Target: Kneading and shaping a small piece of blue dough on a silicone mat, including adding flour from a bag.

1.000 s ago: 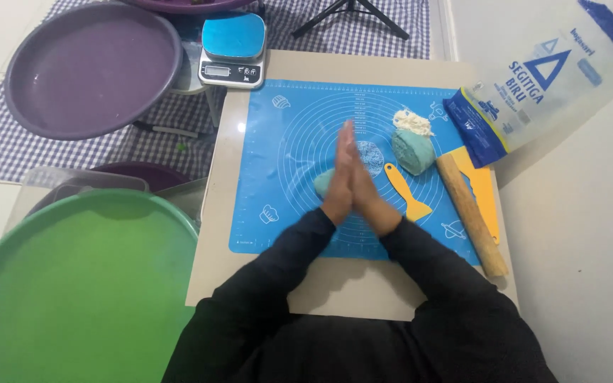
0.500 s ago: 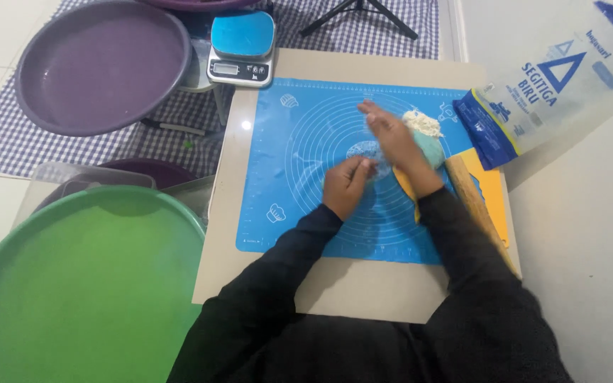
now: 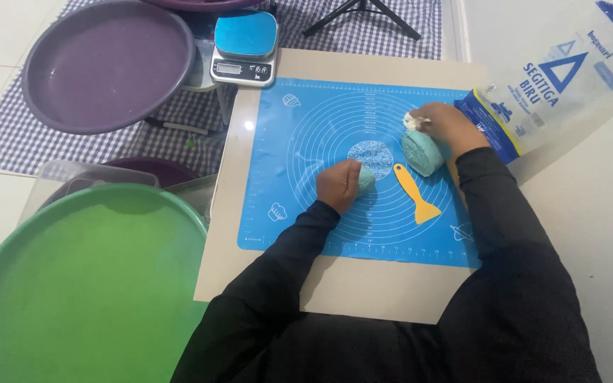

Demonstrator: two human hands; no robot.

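Observation:
A blue silicone mat (image 3: 306,206) with ring markings lies on a beige board (image 3: 363,291). My left hand (image 3: 338,186) is closed around a small piece of teal dough (image 3: 367,177) near the mat's middle. My right hand (image 3: 447,125) reaches to the mat's far right, fingers pinching at the pale crumbly filling (image 3: 413,120) just behind the bigger teal dough lump (image 3: 422,152). A yellow plastic scraper (image 3: 414,193) lies between the two hands.
A flour bag (image 3: 555,78) lies at the right of the board. A kitchen scale (image 3: 244,48) stands behind the mat. A purple basin (image 3: 104,64) sits on checked cloth at the back left, a green basin (image 3: 83,284) at the near left.
My palms were pressed together over the mat; they have parted. My left hand now holds the small dough piece and my right hand has swung right to the pale filling.

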